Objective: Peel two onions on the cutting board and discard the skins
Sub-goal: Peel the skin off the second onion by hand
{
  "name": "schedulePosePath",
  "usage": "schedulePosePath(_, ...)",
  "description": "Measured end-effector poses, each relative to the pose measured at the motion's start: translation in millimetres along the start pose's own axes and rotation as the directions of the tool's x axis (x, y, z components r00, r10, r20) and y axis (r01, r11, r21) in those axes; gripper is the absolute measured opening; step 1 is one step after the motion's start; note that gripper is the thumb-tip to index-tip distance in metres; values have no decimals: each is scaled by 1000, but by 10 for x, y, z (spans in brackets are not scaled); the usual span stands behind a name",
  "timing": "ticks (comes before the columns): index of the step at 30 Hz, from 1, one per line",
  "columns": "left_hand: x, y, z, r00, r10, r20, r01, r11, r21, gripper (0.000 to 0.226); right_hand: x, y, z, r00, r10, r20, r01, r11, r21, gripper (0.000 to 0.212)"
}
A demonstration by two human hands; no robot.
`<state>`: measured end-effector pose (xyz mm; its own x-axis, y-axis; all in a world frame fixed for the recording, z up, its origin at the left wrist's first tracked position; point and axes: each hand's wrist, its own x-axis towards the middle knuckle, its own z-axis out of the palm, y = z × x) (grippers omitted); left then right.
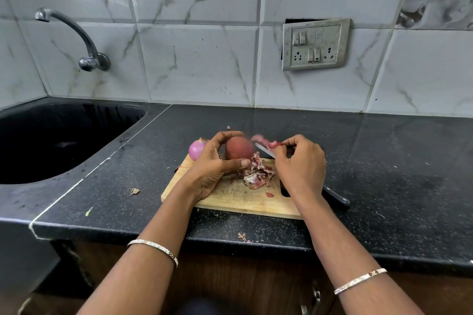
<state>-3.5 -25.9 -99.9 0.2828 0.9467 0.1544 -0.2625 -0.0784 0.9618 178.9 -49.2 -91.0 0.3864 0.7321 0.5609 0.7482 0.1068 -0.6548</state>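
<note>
Flanking the cutting board mid-frame on the worktop: sink left, knife right, skins heaped on top. Left hand fingers clamp the onion over the board; right hand fingers pinch a skin strip.

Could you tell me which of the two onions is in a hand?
The reddish-brown onion, in the left hand's grip; the pink onion sits free to its left.
</note>
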Motion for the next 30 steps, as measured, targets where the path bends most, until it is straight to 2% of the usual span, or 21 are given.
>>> schedulePosePath(6, -24, 6, 24, 999, 44, -6, -44, 999, 27, 66, -22, -38, -39, 1000, 11, 26, -11, 1000, -3, 11)
schedulePosePath(11, -28, 3, 29, 999, 54, -5, -54, 998, 38, 65, -50, -66, -45, 994, -75, 82, 72, 997, 42, 29)
schedulePosePath(15, -32, 9, 38, 998, 62, 7, -62, 996, 64, 72, -28, -30, -15, 986, -152, 61, 151, 988, 24, 17)
schedulePosePath(19, -17, 7, 38, 996, 89, 13, -90, 986, 138, 77, -16, -30, 31, 964, -249, 97, 229, 957, 179, 6)
schedulePosePath(21, -7, -6, 39, 993, 122, -7, -119, 977, 179, 75, -13, -35, 39, 955, -256, 151, 215, 945, 247, 14)
schedulePosePath(25, 21, -41, 46, 970, 236, -53, -208, 926, 315, 69, 4, -37, 34, 949, -217, 228, 140, 939, 315, 18)
schedulePosePath(30, 32, -55, 45, 954, 296, -37, -243, 843, 481, 69, -8, -42, 26, 948, -224, 228, 139, 930, 340, 19)
